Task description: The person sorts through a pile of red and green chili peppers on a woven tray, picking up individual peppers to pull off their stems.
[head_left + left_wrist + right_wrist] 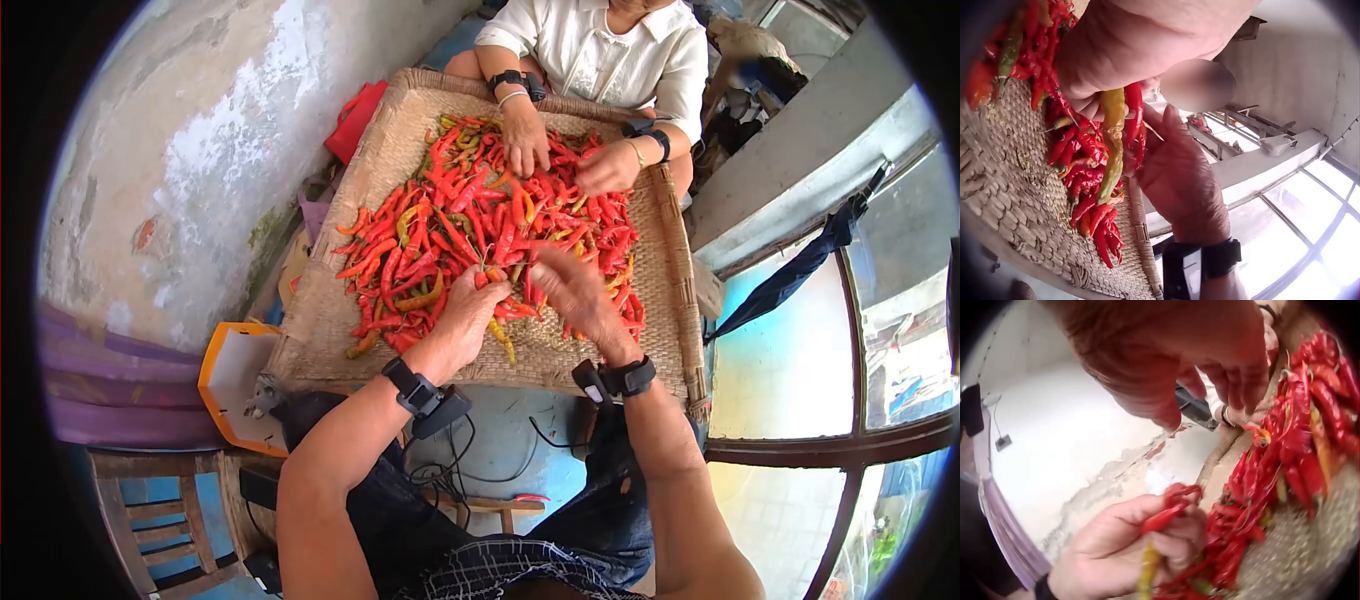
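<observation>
My left hand (460, 325) grips a few chili peppers near the front of a pile of chilies (445, 250). In the left wrist view a long yellow-green chili (1112, 147) and a red chili (1134, 112) hang from its fingers. My right hand (582, 300) hovers just to the right, over the pile, fingers loosely bent and nothing in them. The right wrist view shows its thumb apart from its fingers, above the left hand's red chili (1166, 519). The chilies, mostly red with some yellow and green, lie on a woven tray (310, 335).
Across the tray a person in a white shirt (600, 50) has both hands at the pile's far side. Left stand a worn wall (200, 150), a red bag (355, 120) and an orange-edged box (235, 385). Black cables (455, 470) hang below the tray; a window (790, 350) is at right.
</observation>
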The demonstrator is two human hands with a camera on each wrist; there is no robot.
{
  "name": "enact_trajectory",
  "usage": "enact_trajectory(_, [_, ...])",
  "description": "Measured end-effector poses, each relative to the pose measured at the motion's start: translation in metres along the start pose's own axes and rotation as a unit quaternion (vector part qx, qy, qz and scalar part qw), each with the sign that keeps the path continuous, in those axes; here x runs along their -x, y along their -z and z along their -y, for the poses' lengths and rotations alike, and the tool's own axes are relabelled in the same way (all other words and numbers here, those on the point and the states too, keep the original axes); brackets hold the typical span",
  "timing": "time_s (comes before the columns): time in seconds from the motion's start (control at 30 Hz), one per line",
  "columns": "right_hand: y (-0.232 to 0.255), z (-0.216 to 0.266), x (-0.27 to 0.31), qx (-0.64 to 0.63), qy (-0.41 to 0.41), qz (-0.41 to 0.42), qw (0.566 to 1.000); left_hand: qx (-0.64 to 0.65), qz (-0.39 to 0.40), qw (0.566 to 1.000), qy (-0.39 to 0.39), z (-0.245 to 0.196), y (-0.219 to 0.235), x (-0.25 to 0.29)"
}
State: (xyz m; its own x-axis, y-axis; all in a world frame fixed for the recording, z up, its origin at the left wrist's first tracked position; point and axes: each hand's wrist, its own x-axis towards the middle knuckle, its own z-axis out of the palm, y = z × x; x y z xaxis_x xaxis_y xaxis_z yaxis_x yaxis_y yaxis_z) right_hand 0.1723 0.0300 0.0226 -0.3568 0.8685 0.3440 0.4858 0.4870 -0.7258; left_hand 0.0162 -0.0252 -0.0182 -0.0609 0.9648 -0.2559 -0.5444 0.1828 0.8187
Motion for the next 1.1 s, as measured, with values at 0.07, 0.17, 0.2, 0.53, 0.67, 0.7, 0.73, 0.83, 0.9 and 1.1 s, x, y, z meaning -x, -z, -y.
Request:
enact_trajectory(0.07, [-0.005,0.007,0.008,-0.192,-0.125,0.278,0.933,-0.020,-0.004,1.000,-0.002,-0.001,-0.002,0.000])
enact_trajectory(0.17, [-0.006,0.009,0.015,-0.149,-0.087,0.263,0.949,-0.028,-0.001,1.000,0.010,0.003,-0.003,0.000])
enact_trajectory(0.2, [-0.004,0.006,0.014,-0.148,-0.086,0.262,0.950,-0.028,-0.008,0.999,0.020,0.005,-0.004,0.000])
enact_trajectory(0.53, [0.034,0.002,-0.003,-0.043,-0.143,0.271,0.951,-0.050,0.030,0.997,0.040,0.015,-0.004,-0.001])
enact_trajectory(0.67, [0.022,-0.018,-0.017,-0.255,-0.108,0.039,0.960,-0.084,0.018,0.993,0.084,0.017,-0.008,0.003])
enact_trajectory(0.7, [0.017,-0.018,-0.020,-0.010,0.042,-0.070,0.997,-0.080,0.009,0.993,0.083,0.018,-0.009,0.002])
enact_trajectory(0.73, [0.015,-0.020,-0.022,0.236,0.187,-0.171,0.938,-0.080,0.010,0.993,0.083,0.019,-0.009,0.001])
enact_trajectory(0.83, [0.009,-0.009,-0.009,0.117,0.071,0.003,0.991,-0.048,0.031,0.997,0.042,0.016,-0.004,-0.002])
enact_trajectory(0.9, [0.002,0.003,0.000,0.008,-0.038,0.147,0.988,-0.046,0.010,0.999,0.029,0.008,-0.010,-0.002])
enact_trajectory(1.1, [-0.002,0.014,0.016,-0.087,-0.044,0.301,0.949,-0.044,-0.027,0.999,-0.007,0.013,-0.007,-0.001])
